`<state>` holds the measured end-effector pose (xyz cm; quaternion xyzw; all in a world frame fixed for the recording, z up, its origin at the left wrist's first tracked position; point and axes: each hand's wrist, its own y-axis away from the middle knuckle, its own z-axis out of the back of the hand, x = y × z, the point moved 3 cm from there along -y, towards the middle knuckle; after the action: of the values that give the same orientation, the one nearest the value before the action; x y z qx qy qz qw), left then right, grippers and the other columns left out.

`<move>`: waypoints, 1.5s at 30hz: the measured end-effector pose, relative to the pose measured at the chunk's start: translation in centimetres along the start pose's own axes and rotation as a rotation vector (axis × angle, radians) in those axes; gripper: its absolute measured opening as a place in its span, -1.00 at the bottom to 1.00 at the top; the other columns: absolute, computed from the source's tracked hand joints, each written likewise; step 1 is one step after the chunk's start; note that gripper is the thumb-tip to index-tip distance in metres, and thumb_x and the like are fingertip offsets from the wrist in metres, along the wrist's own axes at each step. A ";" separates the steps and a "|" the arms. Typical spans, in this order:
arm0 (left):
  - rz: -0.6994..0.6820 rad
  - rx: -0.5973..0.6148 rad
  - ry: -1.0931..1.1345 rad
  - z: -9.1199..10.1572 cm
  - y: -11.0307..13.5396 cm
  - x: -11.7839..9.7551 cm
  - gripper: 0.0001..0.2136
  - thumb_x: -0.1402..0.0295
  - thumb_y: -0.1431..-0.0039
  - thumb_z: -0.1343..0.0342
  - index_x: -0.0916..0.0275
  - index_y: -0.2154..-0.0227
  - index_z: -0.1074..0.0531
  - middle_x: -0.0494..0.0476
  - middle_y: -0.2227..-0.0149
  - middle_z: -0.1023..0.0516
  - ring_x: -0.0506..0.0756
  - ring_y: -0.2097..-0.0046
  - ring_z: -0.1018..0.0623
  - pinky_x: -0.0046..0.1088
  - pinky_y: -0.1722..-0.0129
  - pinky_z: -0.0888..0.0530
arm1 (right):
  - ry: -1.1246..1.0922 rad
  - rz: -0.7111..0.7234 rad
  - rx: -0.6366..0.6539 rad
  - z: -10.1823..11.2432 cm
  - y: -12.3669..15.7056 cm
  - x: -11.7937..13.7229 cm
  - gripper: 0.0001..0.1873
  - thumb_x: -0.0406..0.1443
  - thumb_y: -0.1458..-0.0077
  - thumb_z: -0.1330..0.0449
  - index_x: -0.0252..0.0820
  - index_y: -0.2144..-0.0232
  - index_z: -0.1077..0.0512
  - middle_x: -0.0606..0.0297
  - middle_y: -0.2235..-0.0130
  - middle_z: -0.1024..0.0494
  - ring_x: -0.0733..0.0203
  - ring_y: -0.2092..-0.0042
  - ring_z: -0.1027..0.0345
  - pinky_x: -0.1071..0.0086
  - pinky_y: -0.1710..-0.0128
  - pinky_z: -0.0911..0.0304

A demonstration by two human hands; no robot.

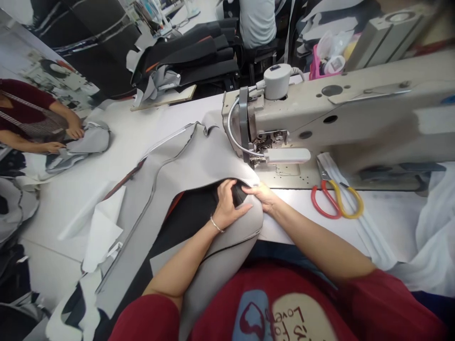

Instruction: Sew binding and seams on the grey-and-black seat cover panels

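One head-worn camera looks forward and down, close above the hands.

Both bare forearms converge before the beige metal sewing machine. The left hand, wrist tilted, bends its fingers, thumb spread; the right hand, nearer the machine, pinches between thumb and fingers.

We cannot see most of the fingers of the right hand, which lie under the grey fabric, nor tell whether the fingertips of the left hand grip its edge. The needle of the sewing machine escapes us; the machine's body runs past the right edge. The picture's borders cut off the heads of the person in white and the co-worker.
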<state>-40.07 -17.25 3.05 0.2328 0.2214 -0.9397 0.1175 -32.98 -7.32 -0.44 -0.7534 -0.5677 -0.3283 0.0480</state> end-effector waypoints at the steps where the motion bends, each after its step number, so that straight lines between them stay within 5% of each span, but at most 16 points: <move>1: 0.003 -0.013 -0.012 -0.3 0.3 -0.1 -0.30 0.12 0.16 -0.15 0.28 -0.01 0.03 0.32 0.03 -0.12 0.21 -0.05 -0.16 -0.16 -0.04 -0.17 | -0.001 0.001 -0.014 0.1 0.0 -0.1 -0.63 -0.42 0.40 -0.33 -0.26 0.37 -0.46 0.26 0.36 -0.53 0.22 0.33 -0.39 0.32 0.19 -0.25; 11: 0.036 -0.024 -0.027 -1.3 1.2 0.1 -0.24 0.11 0.17 -0.15 0.28 -0.05 0.09 0.34 0.00 -0.07 0.24 -0.08 -0.13 -0.15 -0.06 -0.14 | 0.066 0.027 -0.060 0.2 0.1 0.0 -0.64 -0.41 0.44 -0.33 -0.28 0.42 -0.45 0.29 0.41 -0.52 0.24 0.34 -0.37 0.32 0.20 -0.23; 18: 0.193 0.040 0.069 -1.4 1.7 0.5 -0.34 0.12 0.20 -0.17 0.28 0.03 -0.08 0.28 0.08 -0.24 0.26 -0.05 -0.21 -0.12 -0.04 -0.17 | 0.495 0.046 -0.097 0.1 0.7 1.5 -0.81 -0.48 0.46 -0.23 -0.29 0.60 -0.41 0.42 0.61 -0.42 0.29 0.48 -0.28 0.40 0.42 -0.20; 23: 0.306 0.072 0.154 -1.2 1.4 0.5 -0.35 0.12 0.25 -0.20 0.30 0.09 -0.14 0.26 0.11 -0.29 0.24 -0.01 -0.28 -0.17 -0.01 -0.24 | 0.331 -0.010 -0.131 0.2 0.8 1.3 -0.78 -0.52 0.50 -0.18 -0.30 0.60 -0.39 0.40 0.64 -0.40 0.31 0.52 -0.26 0.41 0.46 -0.19; 29: 0.241 0.021 0.131 -1.8 1.7 0.2 -0.25 0.10 0.35 -0.22 0.34 0.06 -0.09 0.33 0.06 -0.24 0.29 -0.06 -0.22 -0.15 -0.06 -0.19 | 0.124 -0.078 -0.232 0.1 0.7 0.2 -0.80 -0.50 0.53 -0.17 -0.29 0.64 -0.34 0.39 0.66 -0.39 0.29 0.57 -0.27 0.38 0.51 -0.19; 45: 0.183 -0.010 0.160 -2.1 1.9 -0.2 -0.24 0.05 0.39 -0.22 0.34 0.08 -0.14 0.33 0.08 -0.28 0.28 -0.04 -0.26 -0.15 -0.05 -0.19 | 0.104 -0.044 -0.186 -0.2 0.9 -0.4 -0.78 -0.50 0.50 -0.16 -0.29 0.60 -0.37 0.35 0.64 -0.42 0.24 0.55 -0.29 0.33 0.49 -0.22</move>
<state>-38.49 -17.87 0.85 0.3258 0.2124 -0.9023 0.1859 -32.29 -8.05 -0.18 -0.7240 -0.5479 -0.4192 0.0002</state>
